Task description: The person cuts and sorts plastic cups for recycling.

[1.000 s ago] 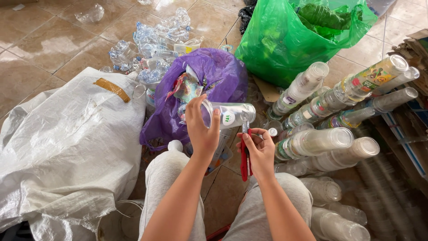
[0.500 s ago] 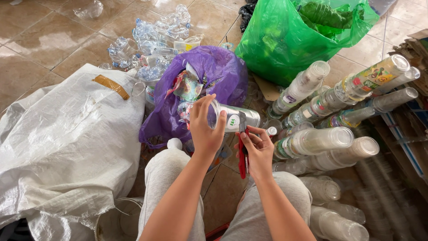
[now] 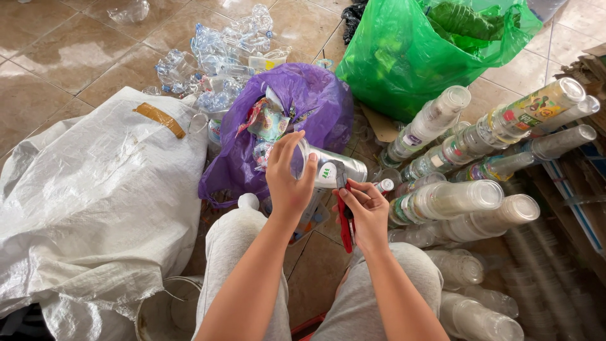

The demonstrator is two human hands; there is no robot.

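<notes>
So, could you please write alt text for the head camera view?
A seated person's left hand holds a clear plastic cup while the right hand works a red-handled cutter at it. Around them lie stacked cups, a purple bag, a green bag and a white sack.

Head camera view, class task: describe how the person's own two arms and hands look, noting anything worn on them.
Both forearms are bare, with no sleeves in view. The left hand and right hand wear no gloves, and no rings, watch or bracelets can be seen. Fingernails look short and unpainted. Light grey trousers cover the knees below them.
</notes>
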